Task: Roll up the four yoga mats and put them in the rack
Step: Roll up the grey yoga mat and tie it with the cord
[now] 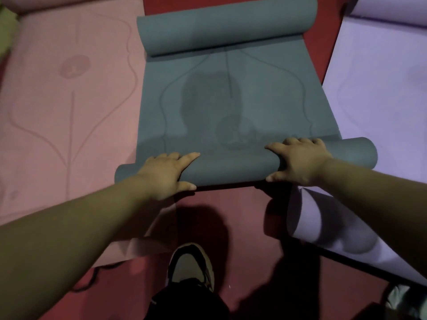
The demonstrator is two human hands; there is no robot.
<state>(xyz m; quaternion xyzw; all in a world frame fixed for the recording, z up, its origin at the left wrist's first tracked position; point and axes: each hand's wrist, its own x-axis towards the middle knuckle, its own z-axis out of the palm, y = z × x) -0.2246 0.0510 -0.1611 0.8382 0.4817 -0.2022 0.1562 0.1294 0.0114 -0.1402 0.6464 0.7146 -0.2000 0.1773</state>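
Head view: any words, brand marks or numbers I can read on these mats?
No readable text anywhere.
teal mat, teal emblem: round mark, too blurred to read.
pink mat, pink emblem: round mark, too blurred to read.
purple mat: faint lines only, no text.

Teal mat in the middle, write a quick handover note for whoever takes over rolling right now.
Left hand and right hand both grip the near roll of the teal mat.
Its far end curls up; the middle lies flat.
Pink mat and purple mat lie spread beside it.
Done: teal roll started.
Left: finish it, roll the others, rack all; rack and fourth mat not in view.
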